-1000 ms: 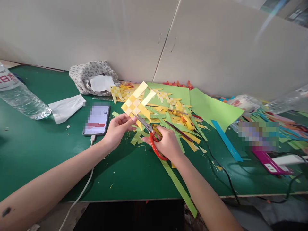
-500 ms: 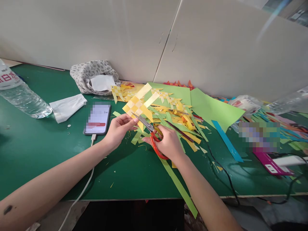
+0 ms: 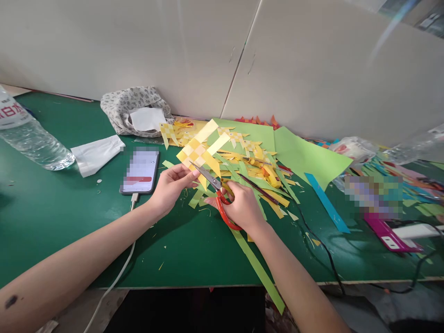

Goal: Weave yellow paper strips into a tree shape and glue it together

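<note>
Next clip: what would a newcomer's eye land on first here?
The left hand holds a woven yellow paper piece up at the centre, while the right hand holds red-handled scissors at its lower edge. Behind them a heap of paper strips, yellow and green, spreads over the green table, with a phone and a water bottle to the left.

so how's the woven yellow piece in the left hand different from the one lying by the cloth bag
The held woven piece is lifted off the table in the left hand, with the scissors at its lower edge; the lying woven piece rests untouched by the cloth bag. The held one has long strip ends sticking out; the lying one's look short. Both are yellow checker weaves.
</note>
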